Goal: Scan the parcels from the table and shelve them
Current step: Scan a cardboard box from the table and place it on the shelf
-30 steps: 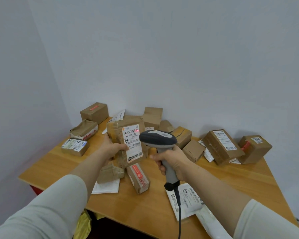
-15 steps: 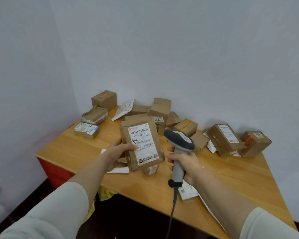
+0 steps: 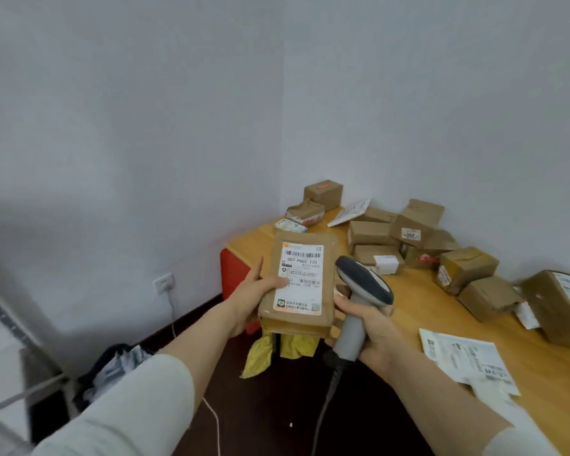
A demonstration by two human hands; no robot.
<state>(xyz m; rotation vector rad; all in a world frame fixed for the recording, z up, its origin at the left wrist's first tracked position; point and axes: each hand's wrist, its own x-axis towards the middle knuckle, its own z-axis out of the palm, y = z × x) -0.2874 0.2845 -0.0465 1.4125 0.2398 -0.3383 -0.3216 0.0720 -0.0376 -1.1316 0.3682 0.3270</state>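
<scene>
parcel [image 3: 298, 281] held in the air, label up, over the table [image 3: 425, 301] edge | left hand [image 3: 257, 291] grips it from 9 o'clock, thumb on label | right hand [image 3: 366, 320] at its 3 o'clock, wrapped round scanner [image 3: 364, 284] handle | other boxes [image 3: 464, 269] on table, 1–3 o'clock

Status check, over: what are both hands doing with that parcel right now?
Left hand grips parcel, label up. Right hand grips scanner beside it. Left thumb on label's edge, top barcode uncovered. Other parcels wait on table.
</scene>
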